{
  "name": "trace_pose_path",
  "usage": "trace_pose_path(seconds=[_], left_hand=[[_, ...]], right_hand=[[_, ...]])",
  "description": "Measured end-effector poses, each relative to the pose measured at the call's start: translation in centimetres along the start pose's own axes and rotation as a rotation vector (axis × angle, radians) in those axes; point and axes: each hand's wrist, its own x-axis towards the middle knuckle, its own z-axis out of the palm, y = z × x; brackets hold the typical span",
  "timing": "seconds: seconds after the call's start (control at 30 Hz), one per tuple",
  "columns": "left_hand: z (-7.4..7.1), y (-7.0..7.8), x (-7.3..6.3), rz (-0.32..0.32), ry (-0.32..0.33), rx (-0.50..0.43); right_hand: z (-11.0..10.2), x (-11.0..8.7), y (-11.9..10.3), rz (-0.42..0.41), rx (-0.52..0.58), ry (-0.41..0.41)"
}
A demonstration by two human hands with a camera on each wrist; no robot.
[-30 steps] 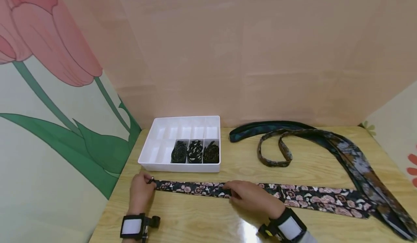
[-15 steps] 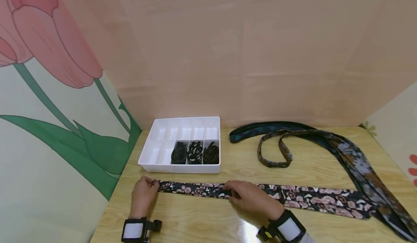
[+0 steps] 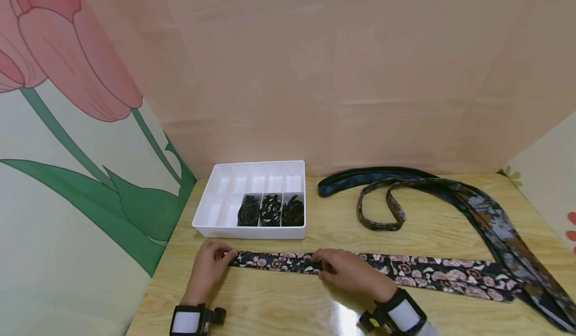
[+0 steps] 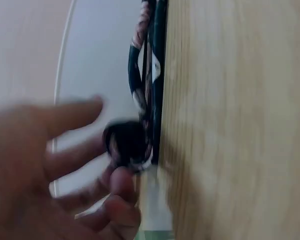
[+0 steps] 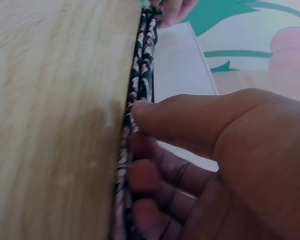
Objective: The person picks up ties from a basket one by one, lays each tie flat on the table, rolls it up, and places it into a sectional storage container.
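A dark necktie with pink roses lies stretched across the table, folded lengthwise in two layers. At its left end my left hand holds a small, tight roll of the tie, with the fingers curled about it; the left wrist view is blurred there. Farther along, my right hand pinches the tie between thumb and fingers near its middle. In the right wrist view the thumb lies on the tie's edge. The wide part of the tie runs on to the right, flat on the wood.
Behind the tie stands a white divided tray, with three dark rolled ties, one of them a patterned roll, in its front right compartments. A brown floral tie and a dark green-blue tie lie at the right, close to the rose tie's wide end.
My left hand has moved to the right along the tie, and the flat stretch between the hands has become shorter. My right hand keeps its place on the tie.
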Motion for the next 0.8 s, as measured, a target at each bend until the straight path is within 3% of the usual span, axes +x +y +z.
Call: trace_pose_path(seconds=[0.1,0.3,0.57,0.8], left_hand=[[-0.2,-0.5,-0.1,0.021,-0.066,-0.02],[-0.5,-1.4,0.0,0.129,-0.147,-0.008],[-0.7,-1.1,0.1,0.108,-0.168,0.033],[-0.7,0.2,0.1,0.19,-0.172,0.173]], right_hand=[[0.0,0.1,-0.7,-0.013,-0.051,0.017],[1.1,1.9,-3.3,-0.113,-0.174,0.084],[3.9,6.3,-6.4,-0.286,-0.371,0.135],[5.5,8.1,-7.0,-0.352,-0.547,0.104]])
